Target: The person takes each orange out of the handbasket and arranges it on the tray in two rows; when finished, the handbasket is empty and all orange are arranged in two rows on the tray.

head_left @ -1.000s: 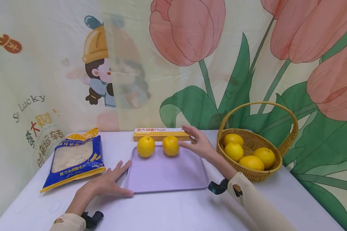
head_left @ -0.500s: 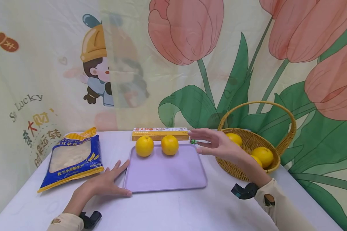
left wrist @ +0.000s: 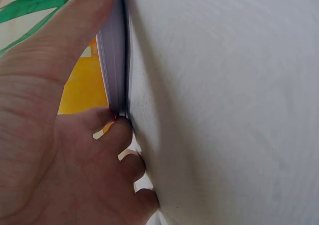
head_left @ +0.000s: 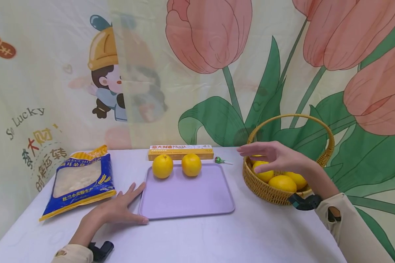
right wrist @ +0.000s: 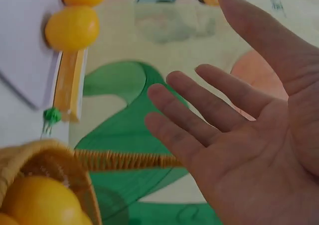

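Two oranges, a left one (head_left: 162, 166) and a right one (head_left: 191, 165), sit along the back of a lilac tray (head_left: 187, 197). At the tray's left side rests my left hand (head_left: 115, 211), fingers spread, thumb by the near corner and fingertips at the rim. My right hand (head_left: 283, 159) hovers over a wicker basket (head_left: 264, 193), its fingers extended and nothing in them. Inside the basket lie several oranges (head_left: 282, 183), partly hidden by that hand. The right wrist view shows the bare palm (right wrist: 244, 160) beside the basket handle (right wrist: 129, 160).
A blue and yellow pasta bag (head_left: 80, 179) lies left of the tray. Behind the tray is a yellow and white pasta box (head_left: 181, 153), with a green-wrapped lollipop (head_left: 219, 160) at its right end. A printed curtain (head_left: 145, 73) hangs behind the table.
My right hand has drawn away from the right orange on the tray and moved right, over the basket, uncovering the lollipop. My left hand stays at the tray's edge.
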Action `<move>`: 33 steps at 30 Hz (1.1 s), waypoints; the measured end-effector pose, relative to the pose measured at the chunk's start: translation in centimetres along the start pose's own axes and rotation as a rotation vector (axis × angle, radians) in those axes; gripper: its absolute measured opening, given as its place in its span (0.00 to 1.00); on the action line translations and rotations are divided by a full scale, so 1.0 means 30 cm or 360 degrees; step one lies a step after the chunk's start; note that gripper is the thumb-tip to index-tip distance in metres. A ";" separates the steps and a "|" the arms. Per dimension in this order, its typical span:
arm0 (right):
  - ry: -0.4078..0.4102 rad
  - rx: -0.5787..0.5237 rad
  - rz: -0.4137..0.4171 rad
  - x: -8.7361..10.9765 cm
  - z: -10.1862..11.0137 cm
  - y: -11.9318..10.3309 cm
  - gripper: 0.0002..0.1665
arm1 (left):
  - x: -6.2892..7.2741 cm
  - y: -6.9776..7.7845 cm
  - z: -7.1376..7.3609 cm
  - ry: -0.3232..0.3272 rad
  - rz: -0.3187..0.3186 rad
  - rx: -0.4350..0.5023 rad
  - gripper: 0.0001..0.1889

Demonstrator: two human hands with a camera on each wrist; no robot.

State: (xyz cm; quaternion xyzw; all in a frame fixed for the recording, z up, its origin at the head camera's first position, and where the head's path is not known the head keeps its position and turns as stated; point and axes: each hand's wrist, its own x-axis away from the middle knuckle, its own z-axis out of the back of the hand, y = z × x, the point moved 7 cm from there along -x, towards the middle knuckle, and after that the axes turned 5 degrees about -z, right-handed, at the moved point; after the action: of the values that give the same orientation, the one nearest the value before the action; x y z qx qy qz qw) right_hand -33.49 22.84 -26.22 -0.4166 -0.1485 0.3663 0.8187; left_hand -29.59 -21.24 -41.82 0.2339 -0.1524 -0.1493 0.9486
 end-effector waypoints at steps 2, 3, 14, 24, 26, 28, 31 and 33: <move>0.0053 -0.0029 -0.0032 0.014 0.041 0.034 0.35 | 0.003 -0.001 0.000 0.0008 -0.0009 0.0004 0.66; 0.0090 -0.0046 -0.0052 0.020 0.061 0.053 0.34 | 0.004 -0.003 -0.001 0.0011 -0.0013 0.0006 0.66; 0.0606 0.0051 -0.0581 0.093 0.243 0.319 0.35 | -0.001 -0.006 -0.003 0.0010 -0.0016 0.0018 0.65; 0.0697 -0.0040 -0.0787 0.101 0.297 0.499 0.42 | 0.000 -0.004 -0.004 0.0019 -0.0013 0.0002 0.66; 0.0684 -0.0043 -0.0802 0.095 0.295 0.521 0.42 | 0.000 -0.003 -0.004 0.0023 -0.0026 -0.0004 0.65; 0.0644 -0.0039 -0.0839 0.087 0.287 0.540 0.42 | -0.001 -0.003 -0.002 0.0026 -0.0033 -0.0010 0.65; 0.0566 0.0010 -0.0908 0.078 0.272 0.563 0.43 | 0.000 -0.004 -0.005 0.0016 -0.0004 0.0008 0.65; 0.0530 -0.0012 -0.0957 0.075 0.262 0.575 0.43 | 0.001 -0.004 -0.004 0.0015 0.0001 0.0009 0.65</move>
State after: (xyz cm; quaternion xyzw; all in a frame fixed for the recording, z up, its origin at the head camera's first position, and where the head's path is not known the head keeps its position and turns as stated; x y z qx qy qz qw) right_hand -44.48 35.62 -35.21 -0.4111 -0.1305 0.0350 0.9015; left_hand -29.56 -21.31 -41.97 0.2371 -0.1485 -0.1476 0.9487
